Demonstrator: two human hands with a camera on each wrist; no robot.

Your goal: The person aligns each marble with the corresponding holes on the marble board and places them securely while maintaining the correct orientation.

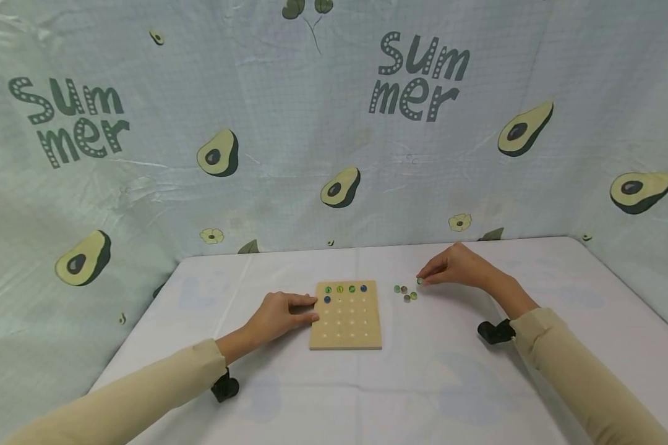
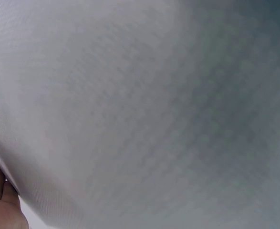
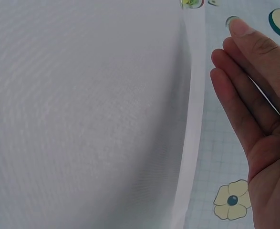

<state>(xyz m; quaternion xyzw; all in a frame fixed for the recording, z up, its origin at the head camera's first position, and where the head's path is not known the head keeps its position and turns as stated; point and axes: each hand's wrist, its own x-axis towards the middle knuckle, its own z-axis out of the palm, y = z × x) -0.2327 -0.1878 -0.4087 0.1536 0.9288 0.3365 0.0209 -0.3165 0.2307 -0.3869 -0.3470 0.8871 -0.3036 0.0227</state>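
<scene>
A square wooden peg-style board [image 1: 353,340] with rows of small hollows lies on the table. Several green and blue glass marbles [image 1: 340,289] fill its back row, and a blue marble [image 1: 327,300] sits at the left of the second row. My left hand [image 1: 278,316] touches the board's left edge with thumb and fingertips; only part of this hand [image 2: 5,202] shows in the left wrist view. To the right of the board, my right hand [image 1: 459,266] pinches a greenish glass marble [image 1: 420,280]. At the thumb tip, that marble [image 3: 231,22] appears in the right wrist view.
Several loose glass marbles [image 1: 406,298] lie between the board and my right hand. The table has a white cloth [image 1: 412,389], with a printed avocado curtain [image 1: 278,185] behind its far edge. Pale fabric [image 2: 106,119] fills most of the left wrist view.
</scene>
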